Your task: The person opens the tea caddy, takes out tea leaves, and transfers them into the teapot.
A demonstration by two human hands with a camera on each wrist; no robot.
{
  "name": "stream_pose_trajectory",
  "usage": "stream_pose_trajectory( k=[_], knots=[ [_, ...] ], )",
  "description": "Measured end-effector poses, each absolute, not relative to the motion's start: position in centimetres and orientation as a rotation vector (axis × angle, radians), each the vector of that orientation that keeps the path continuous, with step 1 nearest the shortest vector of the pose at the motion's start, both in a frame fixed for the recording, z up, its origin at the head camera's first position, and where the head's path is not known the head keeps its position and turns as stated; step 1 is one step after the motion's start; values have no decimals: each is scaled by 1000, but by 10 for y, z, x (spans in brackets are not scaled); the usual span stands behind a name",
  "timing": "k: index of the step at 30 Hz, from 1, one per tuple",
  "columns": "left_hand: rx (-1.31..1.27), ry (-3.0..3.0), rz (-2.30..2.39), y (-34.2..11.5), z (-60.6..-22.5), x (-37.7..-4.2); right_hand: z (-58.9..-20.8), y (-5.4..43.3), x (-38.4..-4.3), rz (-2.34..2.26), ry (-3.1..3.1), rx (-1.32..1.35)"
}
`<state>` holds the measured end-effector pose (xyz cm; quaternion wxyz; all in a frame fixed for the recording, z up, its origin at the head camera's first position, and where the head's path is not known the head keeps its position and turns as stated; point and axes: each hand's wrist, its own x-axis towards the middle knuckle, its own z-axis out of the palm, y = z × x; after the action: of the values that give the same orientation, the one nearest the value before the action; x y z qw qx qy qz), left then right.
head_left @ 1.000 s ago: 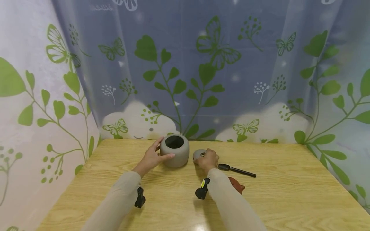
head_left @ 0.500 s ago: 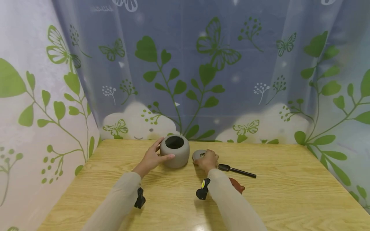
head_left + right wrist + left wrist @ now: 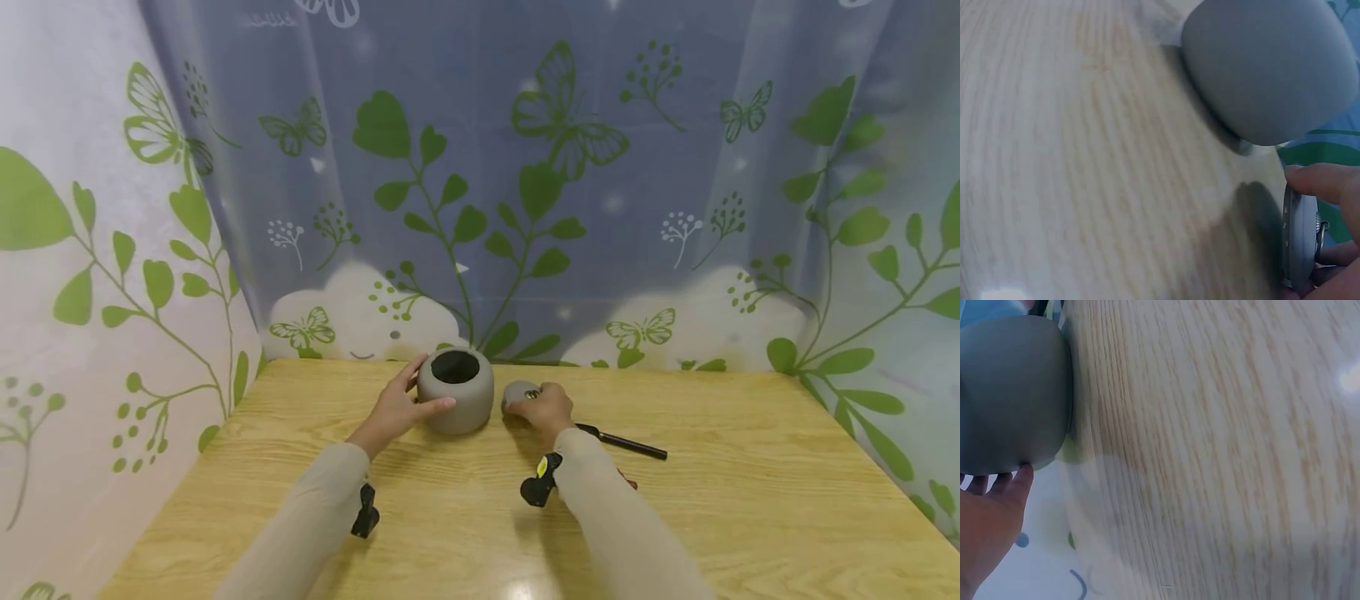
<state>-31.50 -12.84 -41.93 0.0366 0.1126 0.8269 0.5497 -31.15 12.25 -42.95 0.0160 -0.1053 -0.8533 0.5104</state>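
Observation:
A rounded grey jar (image 3: 459, 406) with a wide dark mouth stands upright on the table near its back edge. My left hand (image 3: 393, 411) holds it from the left side, thumb across the front and fingers behind. To the right of the jar, my right hand (image 3: 550, 408) grips a grey round lid (image 3: 516, 395) by its edge. In the right wrist view the lid (image 3: 1299, 240) is tilted on edge above the tabletop, apart from the jar (image 3: 1266, 69), with a small metal ring on its face.
A black long-handled tool, perhaps a scoop (image 3: 633, 446), lies right of my right hand, its head partly covered. Only a bit of a reddish-brown object (image 3: 630, 481) shows past the right sleeve. A leaf-patterned curtain (image 3: 480, 167) hangs behind the wooden table (image 3: 750, 500).
My right hand has raised and tilted the lid off the table, shifting slightly right. The right forearm now covers most of the reddish object. The left hand and jar stay put.

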Motion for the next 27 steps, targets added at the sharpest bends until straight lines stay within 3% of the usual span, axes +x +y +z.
stream_pose_trajectory(
  k=[15, 27],
  knots=[
    [354, 2529, 1688, -129, -419, -314, -386, 130, -313, 1708, -2671, -288],
    [384, 2506, 1710, -129, -418, -314, -354, 114, -308, 1720, -2646, -82]
  ],
)
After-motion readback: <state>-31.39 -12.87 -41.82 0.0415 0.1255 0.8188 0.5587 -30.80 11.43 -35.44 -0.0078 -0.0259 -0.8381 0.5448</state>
